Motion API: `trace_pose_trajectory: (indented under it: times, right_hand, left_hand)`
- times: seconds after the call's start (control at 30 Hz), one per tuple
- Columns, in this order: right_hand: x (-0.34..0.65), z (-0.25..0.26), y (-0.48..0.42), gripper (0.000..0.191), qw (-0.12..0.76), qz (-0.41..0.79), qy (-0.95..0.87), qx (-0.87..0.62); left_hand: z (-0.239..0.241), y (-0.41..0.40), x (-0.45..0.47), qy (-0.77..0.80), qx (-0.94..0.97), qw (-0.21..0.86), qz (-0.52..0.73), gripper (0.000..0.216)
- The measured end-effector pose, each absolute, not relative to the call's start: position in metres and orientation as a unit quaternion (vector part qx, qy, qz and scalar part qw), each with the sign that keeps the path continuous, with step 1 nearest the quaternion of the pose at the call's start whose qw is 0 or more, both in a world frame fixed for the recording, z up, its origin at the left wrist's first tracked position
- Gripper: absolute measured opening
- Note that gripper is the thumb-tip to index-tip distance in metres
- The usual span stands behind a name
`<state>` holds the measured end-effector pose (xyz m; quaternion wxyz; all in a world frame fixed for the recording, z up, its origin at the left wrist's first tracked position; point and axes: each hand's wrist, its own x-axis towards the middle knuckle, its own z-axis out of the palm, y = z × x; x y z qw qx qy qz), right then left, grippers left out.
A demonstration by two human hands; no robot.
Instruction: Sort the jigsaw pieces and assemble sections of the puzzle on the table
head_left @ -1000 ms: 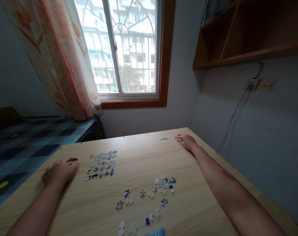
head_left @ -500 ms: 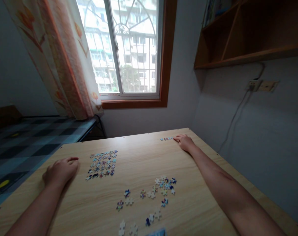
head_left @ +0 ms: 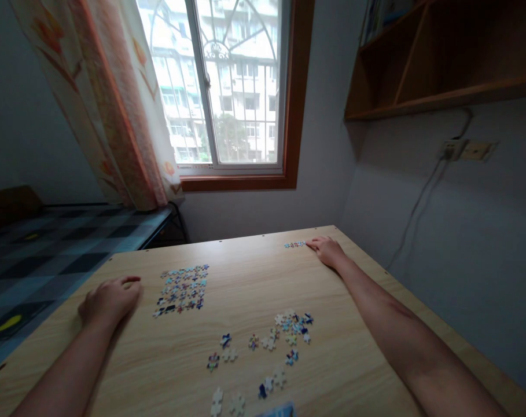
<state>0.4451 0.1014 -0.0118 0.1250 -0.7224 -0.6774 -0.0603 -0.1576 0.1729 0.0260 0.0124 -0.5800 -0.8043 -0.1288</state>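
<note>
My right hand [head_left: 327, 250] reaches to the far right of the table, its fingertips together on a puzzle piece at the right end of a short row of puzzle pieces [head_left: 294, 245]. That piece is largely hidden under the fingers. On the left, my left hand [head_left: 111, 300] lies on the tabletop with loosely bent fingers apart and nothing in them. Just right of it is a block of puzzle pieces [head_left: 183, 289] in several rows. Loose puzzle pieces [head_left: 292, 325], some printed side up and some pale, are scattered nearer to me.
The wooden table [head_left: 245, 278] ends at a wall below a window [head_left: 245, 116]. A blue corner of some object [head_left: 280, 411] shows at the bottom edge. To the left stands a bed [head_left: 115, 229] with a checked cover; shelves [head_left: 388, 87] hang at upper right.
The view has shifted very slightly. Both hands and the puzzle pieces keep the same places on the table.
</note>
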Motion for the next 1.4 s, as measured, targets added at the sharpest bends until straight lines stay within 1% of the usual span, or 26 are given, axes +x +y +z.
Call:
trace_pose_trajectory:
  times: [0.43,0.67,0.87,1.4]
  right_hand:
    - [0.442,-0.009,0.097,0.037,0.133,-0.062,-0.680,-0.719]
    - [0.441,-0.010,0.098,0.037,0.129,-0.060,-0.676,-0.723]
    - [0.438,-0.010,0.099,0.038,0.125,-0.060,-0.669,-0.730]
    - [0.435,-0.011,0.098,0.037,0.120,-0.068,-0.669,-0.731]
  left_hand:
    - [0.026,0.172,-0.157,-0.798,-0.583,0.013,-0.153,0.047]
    - [0.027,0.171,-0.157,-0.807,-0.576,-0.008,-0.128,0.052]
    - [0.026,0.173,-0.158,-0.800,-0.582,0.003,-0.143,0.049]
    - [0.031,0.168,-0.152,-0.804,-0.579,-0.001,-0.135,0.052]
